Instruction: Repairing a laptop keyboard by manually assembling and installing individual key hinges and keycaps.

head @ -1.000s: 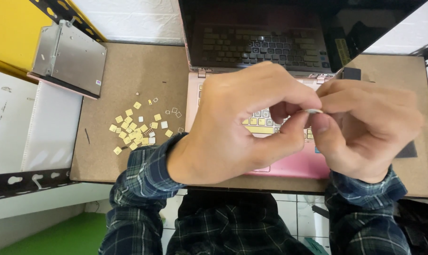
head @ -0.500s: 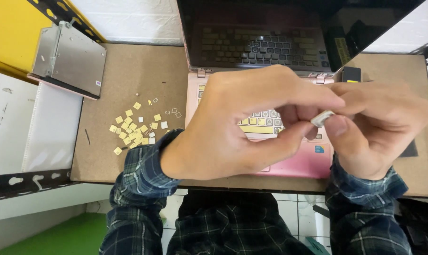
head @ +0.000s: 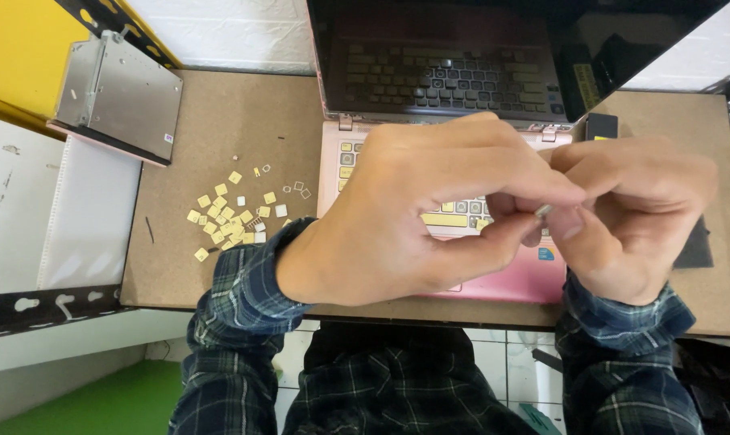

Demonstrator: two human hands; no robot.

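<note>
Both hands meet above a pink laptop with an open dark screen. My left hand and my right hand pinch one small pale keycap between their fingertips. The hands hide most of the keyboard; a few yellowish keys show between them. A pile of loose yellowish keycaps lies on the brown board left of the laptop, apart from both hands.
A silver flat drive sits at the board's far left corner. A small black block stands right of the hinge, and a dark patch lies by my right hand. The board ends near my plaid sleeves.
The hands have shifted a little; the small pale keycap is turned and tucked deeper between the fingertips. The laptop and the loose keycaps have not moved.
</note>
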